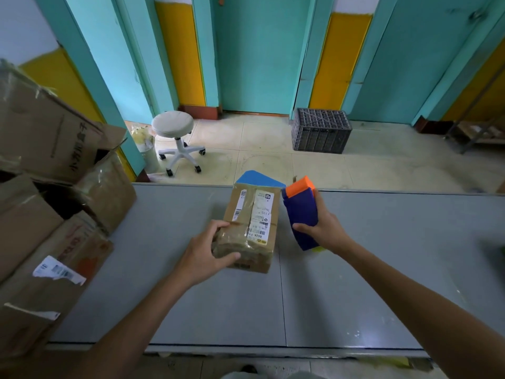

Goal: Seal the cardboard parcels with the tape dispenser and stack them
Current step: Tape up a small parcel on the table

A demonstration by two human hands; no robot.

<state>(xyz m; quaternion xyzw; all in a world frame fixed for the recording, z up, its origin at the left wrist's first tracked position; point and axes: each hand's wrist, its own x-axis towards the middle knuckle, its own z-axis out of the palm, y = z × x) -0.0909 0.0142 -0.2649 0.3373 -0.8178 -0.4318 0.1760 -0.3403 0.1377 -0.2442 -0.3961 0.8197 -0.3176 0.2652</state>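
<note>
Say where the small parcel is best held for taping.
Probably the near left corner of the parcel, from the left, as the left hand does: it lies lengthwise away from the person, leaving its top free for the tape dispenser in the right hand.

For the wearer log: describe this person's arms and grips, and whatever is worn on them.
The left grip and right grip are bare hands: no gloves or rings show. The left arm and right arm are bare as far as the frame's edge, with no sleeve, watch or band in view. No markings or cables show on either.
</note>
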